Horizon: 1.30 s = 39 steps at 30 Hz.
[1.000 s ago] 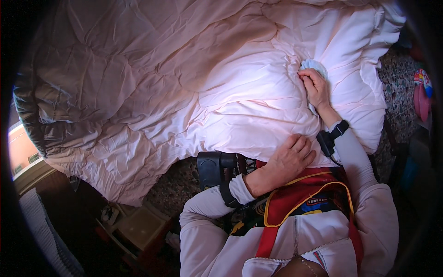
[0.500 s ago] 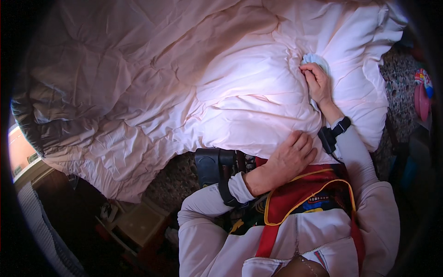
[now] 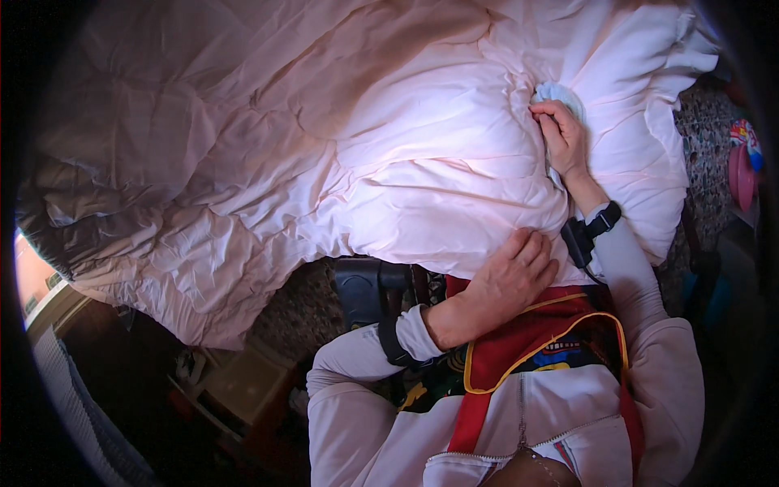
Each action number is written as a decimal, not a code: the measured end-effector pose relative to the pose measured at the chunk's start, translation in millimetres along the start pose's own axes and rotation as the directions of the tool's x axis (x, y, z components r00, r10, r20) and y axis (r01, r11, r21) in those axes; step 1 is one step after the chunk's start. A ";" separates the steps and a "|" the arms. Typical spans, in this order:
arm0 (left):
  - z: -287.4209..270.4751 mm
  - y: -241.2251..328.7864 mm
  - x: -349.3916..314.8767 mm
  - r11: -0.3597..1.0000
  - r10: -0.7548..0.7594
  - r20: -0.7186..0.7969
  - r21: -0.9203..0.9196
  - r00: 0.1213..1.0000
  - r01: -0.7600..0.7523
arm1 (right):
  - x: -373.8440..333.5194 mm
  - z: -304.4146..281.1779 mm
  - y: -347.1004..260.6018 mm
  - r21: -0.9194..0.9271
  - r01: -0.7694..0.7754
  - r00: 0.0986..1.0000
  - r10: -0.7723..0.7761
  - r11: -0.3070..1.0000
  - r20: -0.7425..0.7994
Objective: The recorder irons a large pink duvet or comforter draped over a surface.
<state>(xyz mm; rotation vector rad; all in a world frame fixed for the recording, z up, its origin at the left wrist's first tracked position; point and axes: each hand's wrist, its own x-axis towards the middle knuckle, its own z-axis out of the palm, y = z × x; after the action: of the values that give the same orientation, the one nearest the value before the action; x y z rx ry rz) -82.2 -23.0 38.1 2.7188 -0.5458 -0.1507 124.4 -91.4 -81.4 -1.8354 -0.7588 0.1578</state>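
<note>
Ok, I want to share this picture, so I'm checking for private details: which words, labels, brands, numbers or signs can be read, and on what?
None can be read.
Red-trimmed apron: a short row of pale marks on its dark patterned part, too small to tell whether they are letters.
Red, white and blue packet at the right: its markings are too small and blurred.
Quilt: no lettering shows.

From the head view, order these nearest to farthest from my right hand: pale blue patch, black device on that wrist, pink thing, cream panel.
From your right hand:
1. Pale blue patch, just above, partly behind it.
2. Black device, strapped on below.
3. Pink thing, off to the right.
4. Cream panel, far lower left.
</note>
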 end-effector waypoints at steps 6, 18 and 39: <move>-3.9 -0.8 0.5 1.000 0.000 0.035 -0.019 0.999 0.001 | -0.2 0.2 -2.5 0.003 -0.005 1.000 0.005 1.000 -0.011; -10.4 -6.6 5.2 0.994 -0.012 0.011 -0.108 1.000 0.013 | -0.2 0.0 -1.1 -0.027 0.029 0.999 -0.030 0.999 -0.027; -10.6 -6.3 8.3 0.983 -0.035 0.042 -0.178 0.999 0.042 | -1.2 2.1 3.4 -0.034 0.049 0.999 -0.050 0.998 -0.017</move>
<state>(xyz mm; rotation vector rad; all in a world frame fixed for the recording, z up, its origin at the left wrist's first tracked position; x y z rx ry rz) -70.6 -17.4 45.3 2.5565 -0.4672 -0.2501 123.9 -91.1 -85.6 -1.8461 -0.7976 0.0965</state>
